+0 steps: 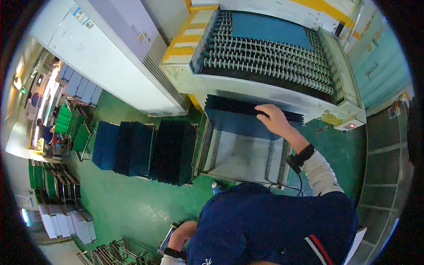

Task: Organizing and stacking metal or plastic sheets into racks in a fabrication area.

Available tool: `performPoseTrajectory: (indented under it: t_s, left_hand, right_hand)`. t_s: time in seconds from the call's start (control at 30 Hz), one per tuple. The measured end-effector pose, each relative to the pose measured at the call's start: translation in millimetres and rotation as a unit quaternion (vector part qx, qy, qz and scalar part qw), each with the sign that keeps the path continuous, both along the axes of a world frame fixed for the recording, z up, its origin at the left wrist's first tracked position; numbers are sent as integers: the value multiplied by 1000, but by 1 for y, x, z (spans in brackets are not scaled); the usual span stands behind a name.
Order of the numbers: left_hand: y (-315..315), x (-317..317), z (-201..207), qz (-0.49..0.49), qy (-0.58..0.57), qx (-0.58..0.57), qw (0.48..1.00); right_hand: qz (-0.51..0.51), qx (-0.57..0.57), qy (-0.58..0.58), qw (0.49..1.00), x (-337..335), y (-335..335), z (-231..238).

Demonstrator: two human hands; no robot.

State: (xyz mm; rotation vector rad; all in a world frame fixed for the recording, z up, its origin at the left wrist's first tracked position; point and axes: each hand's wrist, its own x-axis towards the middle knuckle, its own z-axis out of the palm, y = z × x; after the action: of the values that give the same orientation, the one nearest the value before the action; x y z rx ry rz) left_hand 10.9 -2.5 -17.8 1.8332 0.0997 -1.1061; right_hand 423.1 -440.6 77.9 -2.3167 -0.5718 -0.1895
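My right hand (274, 120) is over the upper edges of several dark blue panels (238, 123) that stand upright in a metal rack (243, 157). Its fingers are stretched and the thumb is apart; whether they touch the front panel I cannot tell. A black band with a cable circles that wrist. Down by my left side, my left hand (183, 232) is near a small metal frame (167, 238), its fingers hidden. Beyond the rack, one blue panel (269, 28) lies flat on the white rollers (265, 59) of a conveyor machine.
Left of the rack, more racks hold dark panels (172, 150) and blue panels (106, 143). A tall white cabinet (110, 57) stands at upper left. Green boards (81, 137), white panels (66, 223) and empty metal racks (117, 254) are farther left. A grey partition (382, 168) runs along the right.
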Motion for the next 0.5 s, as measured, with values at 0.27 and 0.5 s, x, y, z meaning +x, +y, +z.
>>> performPoseTrajectory:
  t_s: [0.27,0.5]
  left_hand:
    - [-35,31,111,97,-184,-45,977]
    - [-23,22,83,16,-168,-46,985]
  right_hand:
    - [-26,-76,-30,996,-30,12,-17]
    - [-43,-75,-29,996,-31,26,-21]
